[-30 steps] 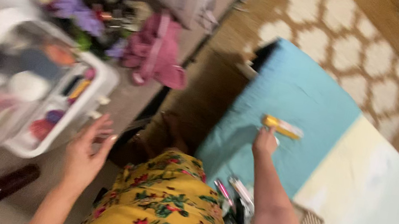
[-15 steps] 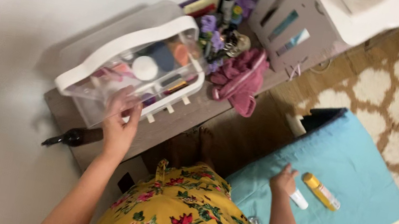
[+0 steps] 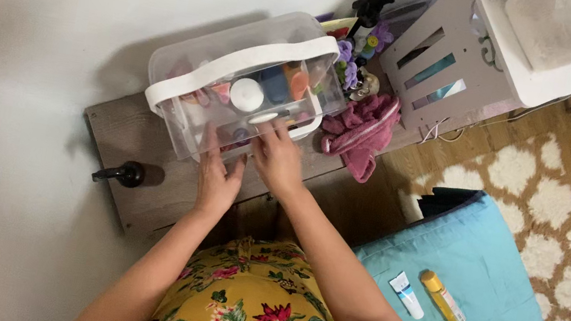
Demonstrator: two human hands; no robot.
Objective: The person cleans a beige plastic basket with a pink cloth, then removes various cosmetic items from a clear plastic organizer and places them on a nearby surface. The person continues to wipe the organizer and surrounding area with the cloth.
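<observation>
Hands met at the front of a clear bin on a wood shelf. Left hand lay flat against its wall, fingers spread, gripping nothing, likely to steady it. Right hand reached the open front, fingers part-curled; grasp not discernible. Two tubes lay side by side on a teal mat: white tube, yellow tube. One pump bottle stood left.

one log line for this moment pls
left hand: on clear bin front | right hand: at bin's open side | white tube, yellow tube: on blue cloth
</observation>
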